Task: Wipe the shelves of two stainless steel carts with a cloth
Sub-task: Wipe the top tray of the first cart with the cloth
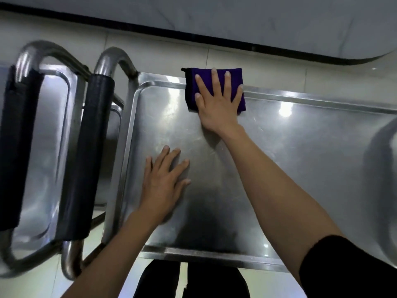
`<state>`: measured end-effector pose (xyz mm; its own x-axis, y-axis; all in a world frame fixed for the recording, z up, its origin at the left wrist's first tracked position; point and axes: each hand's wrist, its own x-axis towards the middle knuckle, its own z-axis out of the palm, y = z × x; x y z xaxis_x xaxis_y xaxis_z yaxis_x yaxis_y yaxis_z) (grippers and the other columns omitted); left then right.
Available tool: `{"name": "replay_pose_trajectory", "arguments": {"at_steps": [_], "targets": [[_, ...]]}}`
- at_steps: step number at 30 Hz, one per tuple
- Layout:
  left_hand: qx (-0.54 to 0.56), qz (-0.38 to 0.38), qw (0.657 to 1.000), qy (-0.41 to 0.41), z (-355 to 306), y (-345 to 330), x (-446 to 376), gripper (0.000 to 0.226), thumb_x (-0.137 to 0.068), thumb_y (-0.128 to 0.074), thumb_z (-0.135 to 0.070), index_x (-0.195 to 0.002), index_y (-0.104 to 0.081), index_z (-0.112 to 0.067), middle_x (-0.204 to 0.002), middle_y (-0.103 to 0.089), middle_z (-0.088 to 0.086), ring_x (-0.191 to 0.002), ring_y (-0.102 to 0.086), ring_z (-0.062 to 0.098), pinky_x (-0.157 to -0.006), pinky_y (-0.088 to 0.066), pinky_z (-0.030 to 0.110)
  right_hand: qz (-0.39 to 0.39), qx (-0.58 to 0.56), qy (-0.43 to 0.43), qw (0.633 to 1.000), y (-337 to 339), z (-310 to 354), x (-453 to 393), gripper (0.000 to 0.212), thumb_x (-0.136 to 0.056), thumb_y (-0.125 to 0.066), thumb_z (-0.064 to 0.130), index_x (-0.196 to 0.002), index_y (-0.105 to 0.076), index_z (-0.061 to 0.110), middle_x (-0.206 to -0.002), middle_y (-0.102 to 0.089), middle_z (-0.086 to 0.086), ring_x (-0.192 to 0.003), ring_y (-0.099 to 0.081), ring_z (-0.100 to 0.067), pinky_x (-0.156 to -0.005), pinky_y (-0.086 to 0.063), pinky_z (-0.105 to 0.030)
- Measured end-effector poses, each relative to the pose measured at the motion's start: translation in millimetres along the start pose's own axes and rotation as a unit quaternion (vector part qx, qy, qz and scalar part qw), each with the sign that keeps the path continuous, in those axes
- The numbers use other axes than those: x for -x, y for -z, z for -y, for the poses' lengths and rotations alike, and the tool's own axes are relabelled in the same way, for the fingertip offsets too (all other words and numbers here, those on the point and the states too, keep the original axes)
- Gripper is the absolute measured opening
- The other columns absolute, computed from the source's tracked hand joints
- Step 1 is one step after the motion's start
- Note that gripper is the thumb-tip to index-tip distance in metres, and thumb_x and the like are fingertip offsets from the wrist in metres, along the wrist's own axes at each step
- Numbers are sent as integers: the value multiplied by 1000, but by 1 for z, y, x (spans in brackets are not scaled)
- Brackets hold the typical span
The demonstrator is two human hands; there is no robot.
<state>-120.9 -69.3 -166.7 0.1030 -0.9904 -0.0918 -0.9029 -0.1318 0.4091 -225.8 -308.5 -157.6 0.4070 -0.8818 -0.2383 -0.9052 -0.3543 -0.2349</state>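
Under the spread fingers of the right hand lies a folded purple cloth, pressed flat against the far rim of the cart's top shelf; the fingers are straight and released, not curled round the cloth, and the far edge of the cloth laps over the rim toward the floor. The cloth has a dark border along the side nearest the thumb. Nearer the body and to the thumb side of that hand, the left hand rests palm down on the bare steel of the same shelf, its fingers straight, slightly apart and holding nothing. The two hands are well apart, with scratched, shiny metal between them. Beyond the left hand's little finger the shelf's raised edge curves round, and just past it stands a bent steel handle with a black grip. A second cart sits close beside that, with its own handle and black grip. Past the cloth is a pale tiled floor, then a dark strip along the foot of a grey wall. A black sleeve covers the right upper arm.
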Motion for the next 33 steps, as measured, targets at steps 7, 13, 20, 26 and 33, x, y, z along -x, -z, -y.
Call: {"name": "replay_pose_trajectory", "arguments": {"at_steps": [7, 13, 20, 26, 33], "targets": [[23, 20, 1000, 6, 2, 4, 5, 50, -90, -67, -40, -138, -59, -27, -160, -35, 3, -153, -20, 27, -120, -15, 63, -20, 12, 10, 1000, -6, 7, 17, 56, -104, -11, 50, -158, -1, 39, -168, 8, -2, -152, 17, -32, -118, 11, -63], [-13, 66, 998, 12, 2, 12, 1, 56, -92, -63, -46, -144, -51, -32, -164, -25, 1, -154, -10, 24, -120, -15, 60, -1, 3, 12, 1000, -28, 13, 107, 55, -106, -11, 50, -158, 2, 40, -168, 9, 1, -152, 19, -28, -119, 12, -60], [-33, 54, 998, 10, 2, 32, 47, 26, -91, -65, -24, -116, -71, -23, -142, -52, 9, -139, -37, 30, -111, -36, 51, 18, 1, -27, 999, -58, 21, 219, 55, -104, -8, 52, -156, 5, 45, -167, 13, 5, -151, 22, -24, -118, 16, -58], [-29, 66, 996, 57, -5, 35, 144, 27, -96, -60, -30, -121, -67, -24, -145, -47, 3, -137, -35, 25, -109, -35, 46, 22, 11, -30, 999, -79, 37, 292, 56, -101, -4, 54, -155, 7, 46, -168, 10, 5, -153, 17, -26, -118, 13, -57], [-47, 73, 993, 75, -9, 27, 191, 29, -97, -54, -31, -125, -60, -24, -152, -36, 4, -146, -20, 25, -112, -29, 51, 62, 60, -3, 996, -83, 45, 344, 58, -101, -16, 49, -156, 0, 44, -168, -1, 3, -153, 0, -29, -118, -9, -59]]}}
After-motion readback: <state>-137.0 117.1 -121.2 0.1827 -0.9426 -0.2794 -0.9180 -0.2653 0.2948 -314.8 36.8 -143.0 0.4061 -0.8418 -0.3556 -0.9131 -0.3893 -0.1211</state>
